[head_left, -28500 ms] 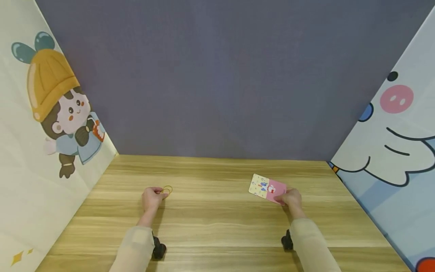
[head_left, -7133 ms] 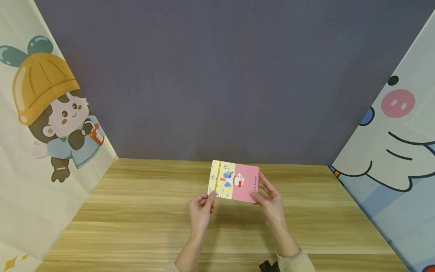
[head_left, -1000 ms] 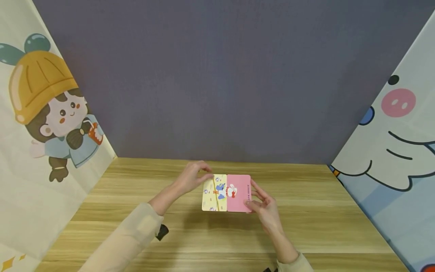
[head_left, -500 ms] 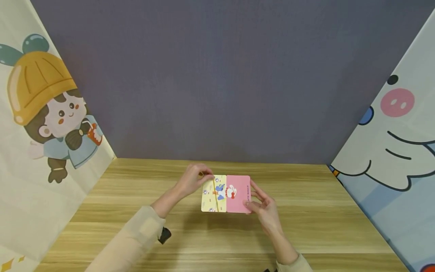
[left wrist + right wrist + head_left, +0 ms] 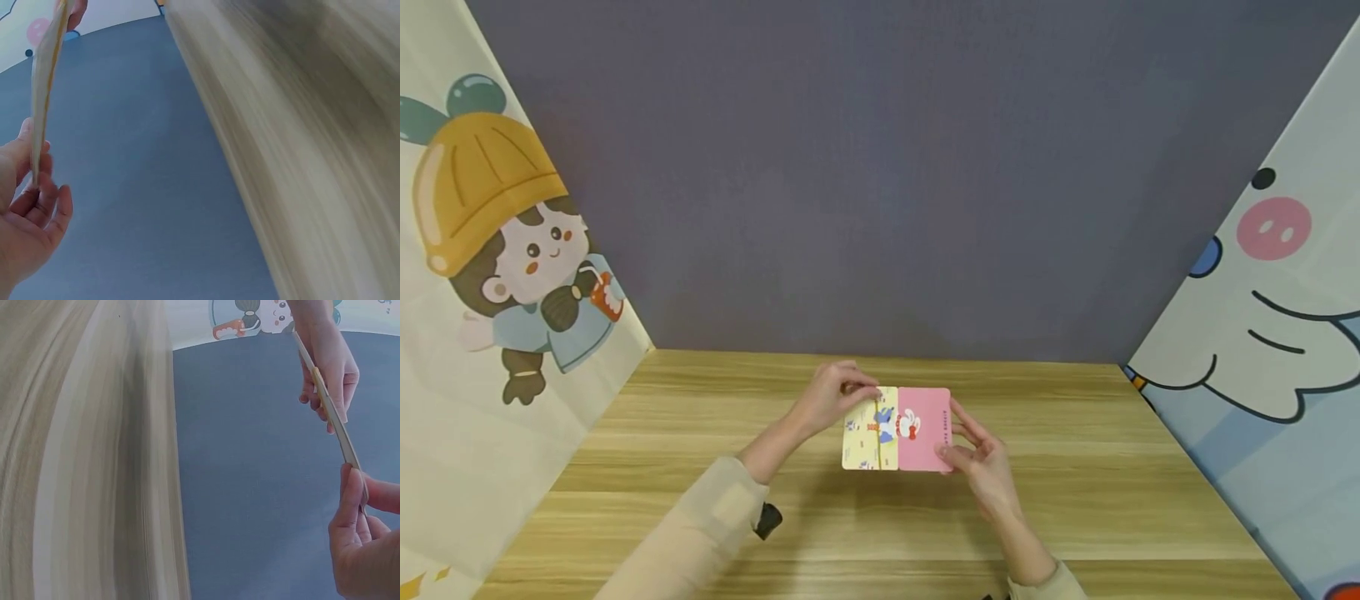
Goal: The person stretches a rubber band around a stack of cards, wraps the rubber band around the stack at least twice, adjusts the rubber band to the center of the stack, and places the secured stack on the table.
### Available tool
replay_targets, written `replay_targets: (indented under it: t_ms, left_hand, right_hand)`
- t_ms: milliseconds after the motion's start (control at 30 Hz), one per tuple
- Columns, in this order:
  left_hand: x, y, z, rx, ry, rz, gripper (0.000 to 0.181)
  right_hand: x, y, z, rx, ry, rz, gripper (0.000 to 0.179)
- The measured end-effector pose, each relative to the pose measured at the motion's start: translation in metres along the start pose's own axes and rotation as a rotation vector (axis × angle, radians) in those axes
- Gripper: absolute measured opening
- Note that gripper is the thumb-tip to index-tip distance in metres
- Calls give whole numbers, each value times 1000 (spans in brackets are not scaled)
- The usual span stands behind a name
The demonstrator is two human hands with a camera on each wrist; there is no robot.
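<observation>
A thin small notebook [image 5: 923,429], pink on the right half and pale yellow on the left, is held above the table. Round its yellow part runs a yellow rubber band [image 5: 879,450], also seen edge-on in the right wrist view as a band [image 5: 320,384]. My left hand [image 5: 826,402] reaches over the yellow part and pinches the band at the far edge. The right hand [image 5: 989,473] grips the pink end, thumb [image 5: 350,494] on one face and fingers behind. Edge-on in the left wrist view, the notebook [image 5: 41,87] looks slightly bent.
Below lies a wood-grain table [image 5: 1075,500]. A dark grey panel [image 5: 880,183] rises along its back edge. Cartoon-printed sheets flank it: a left sheet [image 5: 445,450] and a right sheet [image 5: 1322,350].
Since half a second ago, the left hand has shifted slightly right with the band, which sits nearer the notebook's middle. Much earlier, band and notebook were apart, one in each hand.
</observation>
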State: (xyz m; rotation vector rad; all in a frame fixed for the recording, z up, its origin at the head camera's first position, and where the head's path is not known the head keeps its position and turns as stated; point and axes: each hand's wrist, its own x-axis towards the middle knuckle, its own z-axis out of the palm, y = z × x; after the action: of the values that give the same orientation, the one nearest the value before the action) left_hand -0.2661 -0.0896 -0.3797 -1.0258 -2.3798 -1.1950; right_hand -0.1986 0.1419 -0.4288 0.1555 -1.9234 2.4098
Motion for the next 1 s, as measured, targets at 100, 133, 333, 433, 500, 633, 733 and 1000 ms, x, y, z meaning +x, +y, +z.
replay_targets:
  t_ms: [100,133,333,433,500,633,733,1000]
  left_hand:
    - [2,0,-4,11,-13,-6,9]
    - [3,0,-5,16,-18,-8,9]
    - [3,0,-6,24,-58,-8,8]
    - [2,0,-3,13,-46,-3,8]
    - [2,0,0,-5,-42,-3,8]
    - [2,1,4,-53,-54,12,8]
    - [3,2,6,-83,-58,13,9]
    - [3,1,-2,-77,-65,-5,14]
  right_hand:
    - [1,0,-1,-3,3,-8,68]
    - [1,0,-1,-3,4,-11,68]
    - [0,1,-2,-5,-2,-15,67]
    - [-1,0,-1,-8,-8,-23,67]
    - [-1,0,0,-8,-17,-29,67]
    - [-3,-1,3,-14,-32,-39,66]
    - [-3,-1,4,-10,-26,-29,66]
    - [-1,-2,4,-8,-12,-26,67]
